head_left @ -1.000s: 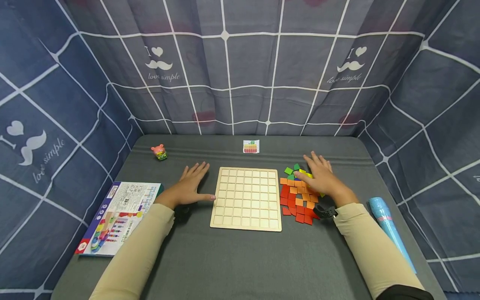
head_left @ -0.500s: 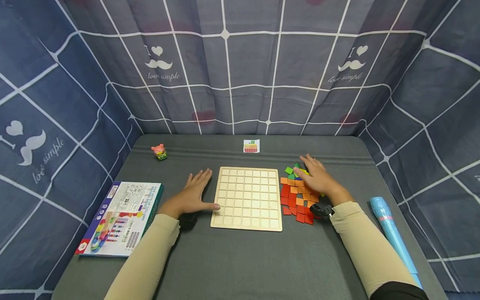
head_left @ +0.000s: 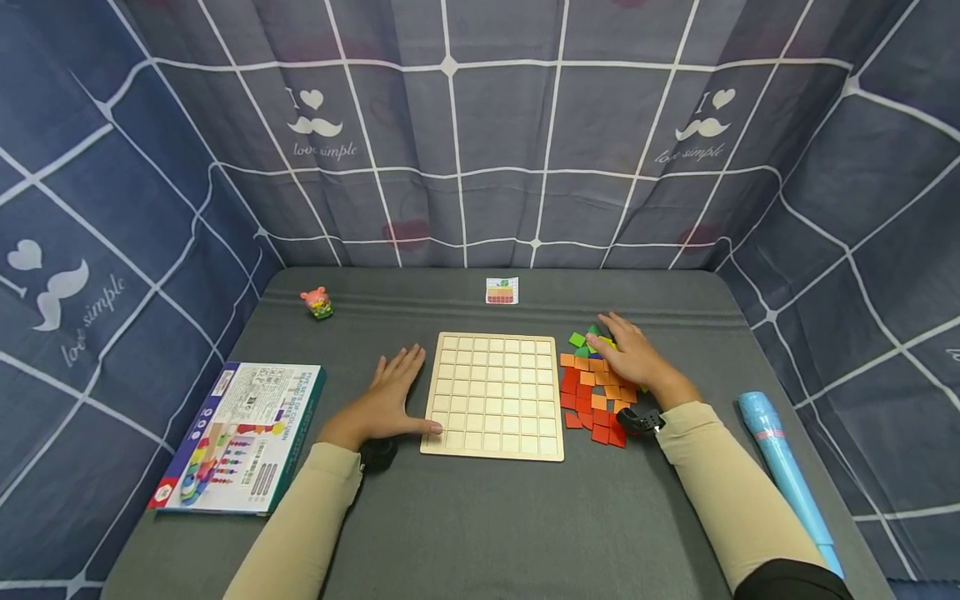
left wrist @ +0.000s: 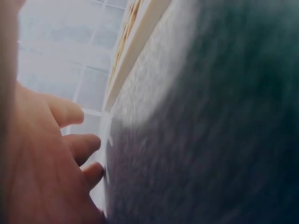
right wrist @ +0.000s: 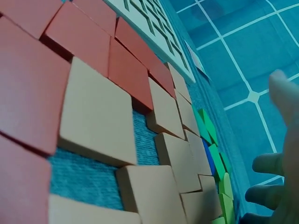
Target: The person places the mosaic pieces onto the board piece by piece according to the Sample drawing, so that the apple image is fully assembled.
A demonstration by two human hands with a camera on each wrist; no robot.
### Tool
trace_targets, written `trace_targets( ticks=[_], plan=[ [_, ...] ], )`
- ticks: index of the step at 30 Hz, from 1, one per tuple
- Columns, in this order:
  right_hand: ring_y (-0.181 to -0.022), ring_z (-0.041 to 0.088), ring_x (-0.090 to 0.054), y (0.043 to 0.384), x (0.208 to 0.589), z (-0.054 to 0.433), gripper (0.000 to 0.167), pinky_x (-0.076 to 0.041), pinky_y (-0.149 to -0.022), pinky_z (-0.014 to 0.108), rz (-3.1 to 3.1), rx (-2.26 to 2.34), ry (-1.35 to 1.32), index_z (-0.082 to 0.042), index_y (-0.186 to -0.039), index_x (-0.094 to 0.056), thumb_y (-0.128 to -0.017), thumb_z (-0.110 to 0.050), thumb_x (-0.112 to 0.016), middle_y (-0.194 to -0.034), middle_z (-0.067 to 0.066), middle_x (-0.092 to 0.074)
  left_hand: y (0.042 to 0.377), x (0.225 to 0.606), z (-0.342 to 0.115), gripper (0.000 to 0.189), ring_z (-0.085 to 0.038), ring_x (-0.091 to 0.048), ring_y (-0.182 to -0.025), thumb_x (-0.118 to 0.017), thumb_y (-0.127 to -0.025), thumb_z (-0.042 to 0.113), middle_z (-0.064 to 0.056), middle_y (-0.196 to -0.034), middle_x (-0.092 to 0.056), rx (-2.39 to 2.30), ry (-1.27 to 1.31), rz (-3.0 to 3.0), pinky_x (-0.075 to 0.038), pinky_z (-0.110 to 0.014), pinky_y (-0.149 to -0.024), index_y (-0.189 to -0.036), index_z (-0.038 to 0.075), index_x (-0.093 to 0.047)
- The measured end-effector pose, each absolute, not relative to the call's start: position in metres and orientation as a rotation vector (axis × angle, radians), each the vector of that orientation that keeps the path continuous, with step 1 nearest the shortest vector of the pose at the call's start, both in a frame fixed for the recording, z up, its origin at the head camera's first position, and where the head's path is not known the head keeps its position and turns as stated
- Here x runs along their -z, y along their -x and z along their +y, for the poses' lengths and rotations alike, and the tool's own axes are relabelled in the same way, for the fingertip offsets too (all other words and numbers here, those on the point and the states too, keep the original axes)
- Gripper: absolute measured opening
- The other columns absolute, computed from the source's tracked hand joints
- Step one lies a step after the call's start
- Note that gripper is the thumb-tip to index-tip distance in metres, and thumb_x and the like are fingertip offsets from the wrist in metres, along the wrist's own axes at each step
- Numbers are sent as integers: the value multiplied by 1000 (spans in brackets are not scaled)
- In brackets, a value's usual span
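A pale wooden grid board (head_left: 495, 396) lies flat in the middle of the grey table. Just left of it is my left hand (head_left: 378, 406), fingers spread and thumb over the board's lower left edge; whether the thumb touches cannot be told. My right hand (head_left: 636, 358) is spread over the far part of a tile pile, partly hiding it, and grips nothing. Red tiles (head_left: 602, 433) lie nearest me, orange tiles (head_left: 587, 377) in the middle, green tiles (head_left: 577, 339) farthest. In the right wrist view, a gap separates the fingers (right wrist: 268, 193) from the nearby tiles.
A printed box (head_left: 240, 437) lies at the left, partly beside my left forearm. A small pink-headed figurine (head_left: 317, 302) stands at the back left, and a small picture card (head_left: 502, 291) lies behind the board. A blue cylindrical roll (head_left: 783, 475) lies right of my right forearm.
My left hand has shifted a little right and towards me, its thumb coming over the board's edge. My right hand has drawn slightly left and lower over the tiles.
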State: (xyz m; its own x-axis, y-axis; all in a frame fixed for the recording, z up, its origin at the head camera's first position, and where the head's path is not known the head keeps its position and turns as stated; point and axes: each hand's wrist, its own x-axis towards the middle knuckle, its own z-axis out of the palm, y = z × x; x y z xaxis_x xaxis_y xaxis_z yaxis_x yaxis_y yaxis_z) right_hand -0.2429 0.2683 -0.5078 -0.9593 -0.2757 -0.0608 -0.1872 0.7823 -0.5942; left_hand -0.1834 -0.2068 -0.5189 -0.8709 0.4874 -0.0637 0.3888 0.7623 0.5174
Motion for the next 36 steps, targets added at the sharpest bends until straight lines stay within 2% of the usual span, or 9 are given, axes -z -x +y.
trace_targets(
  ticks=[5, 9, 19, 26, 36],
  plan=[
    [-151, 53, -21, 245, 514, 269, 77, -19, -117, 72, 2893, 942, 376, 2, -161, -38, -107, -46, -62, -167, 28, -25, 177, 520, -203, 144, -38, -2, -159, -84, -70, 77, -17, -174, -8, -766, -711, 2756, 9, -61, -122, -169, 2, -12],
    [-148, 51, -31, 243, 516, 267, 70, -24, -117, 69, 2957, 965, 379, 3, -156, -47, -104, -38, -69, -162, 27, -36, 173, 521, -202, 145, -39, -4, -159, -87, -68, 74, -18, -174, -9, -776, -722, 2770, 8, -63, -122, -168, 0, -13],
    [-138, 48, -45, 240, 520, 262, 61, -34, -114, 64, 2998, 995, 395, 5, -149, -55, -102, -31, -73, -151, 27, -51, 164, 525, -198, 151, -37, 0, -159, -87, -63, 79, -16, -174, -8, -771, -728, 2759, 11, -59, -122, -169, 3, -11],
    [-129, 45, -56, 238, 521, 259, 52, -42, -109, 60, 3036, 1033, 425, 4, -139, -65, -97, -24, -80, -140, 24, -62, 160, 523, -195, 155, -38, 3, -158, -84, -59, 85, -17, -174, -5, -682, -738, 2763, 10, -61, -122, -169, 5, -11],
    [-122, 42, -61, 236, 522, 256, 38, -47, -105, 58, 3127, 1046, 489, 2, -123, -75, -90, -12, -86, -129, 23, -69, 158, 527, -192, 155, -41, 1, -158, -82, -60, 87, -19, -174, -6, -609, -822, 2794, 7, -61, -122, -168, 0, -11]
  ],
)
